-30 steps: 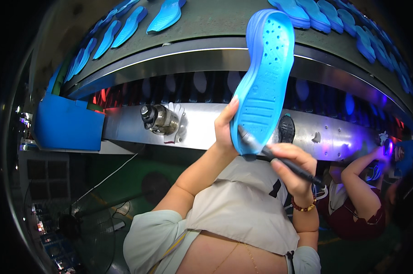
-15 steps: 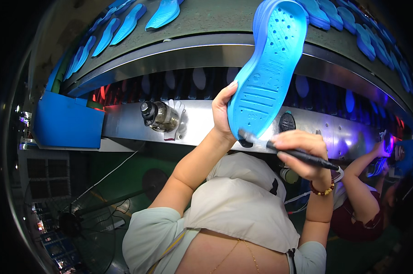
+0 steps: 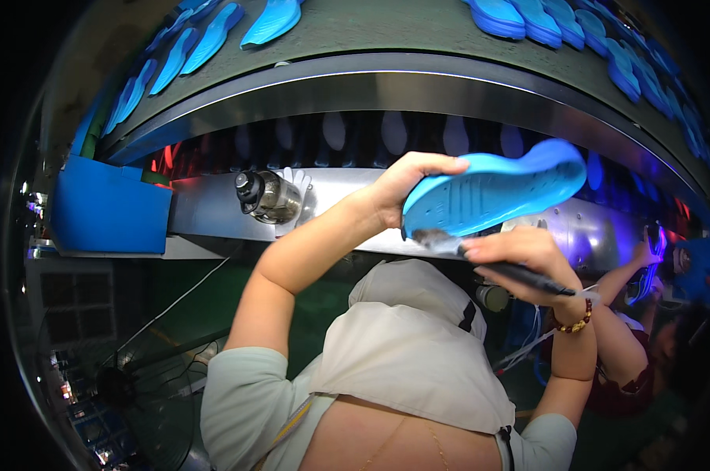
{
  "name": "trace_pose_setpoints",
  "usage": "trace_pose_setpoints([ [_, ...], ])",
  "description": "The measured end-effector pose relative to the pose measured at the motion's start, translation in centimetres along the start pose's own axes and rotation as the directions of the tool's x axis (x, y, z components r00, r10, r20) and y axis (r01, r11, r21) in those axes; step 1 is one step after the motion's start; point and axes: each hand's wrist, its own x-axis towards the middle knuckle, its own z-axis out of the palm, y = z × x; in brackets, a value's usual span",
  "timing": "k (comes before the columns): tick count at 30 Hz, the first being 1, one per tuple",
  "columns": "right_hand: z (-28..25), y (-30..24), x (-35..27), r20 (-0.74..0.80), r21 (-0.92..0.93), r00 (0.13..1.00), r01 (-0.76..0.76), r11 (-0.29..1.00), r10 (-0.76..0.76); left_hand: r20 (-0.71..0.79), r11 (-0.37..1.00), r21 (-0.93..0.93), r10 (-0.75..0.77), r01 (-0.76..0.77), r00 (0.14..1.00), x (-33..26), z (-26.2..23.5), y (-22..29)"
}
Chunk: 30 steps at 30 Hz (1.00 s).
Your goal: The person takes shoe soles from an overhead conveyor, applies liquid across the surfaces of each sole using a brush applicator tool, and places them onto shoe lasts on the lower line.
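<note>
My left hand (image 3: 402, 184) grips a bright blue shoe sole (image 3: 492, 192) by its heel end, thumb over the upper rim. The sole is tilted on its side with its hollow, ribbed face toward me and its toe pointing right. My right hand (image 3: 524, 259) is closed round a brush (image 3: 435, 239) with a black handle, and a thin pale tube runs from the handle's rear end. The dark, wet-looking bristles are at the sole's lower heel edge; whether they touch it I cannot tell.
Blue soles (image 3: 273, 22) lie in rows on a dark green conveyor belt (image 3: 386, 31) beyond a metal rail. A bottle (image 3: 278, 198) and a white glove (image 3: 302, 187) rest on the steel ledge (image 3: 206, 208). At the right, a co-worker's hand (image 3: 645, 253) holds another sole.
The sole has swung from upright to lying sideways, its toe dropping to the right. My left wrist has turned with it, and the brush has shifted slightly along the heel edge.
</note>
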Motion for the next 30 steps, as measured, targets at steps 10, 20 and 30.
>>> trace_pose_setpoints([
  [10,-1.5,-0.5,-1.2,0.274,-0.129,0.955,-0.078,0.989,0.111,-0.135,0.916,0.321,-0.208,0.242,0.969,-1.0,0.2,0.5],
  [20,-3.8,1.3,-1.8,0.218,-0.118,0.971,-0.076,0.99,0.101,-0.11,0.952,0.25,-0.157,0.18,0.982,-2.2,-1.4,0.2],
  [30,-3.8,1.0,-2.9,0.102,0.176,0.818,-0.574,0.8,0.565,-0.097,0.983,0.174,-0.051,0.067,0.994,-2.3,-3.8,-0.8],
])
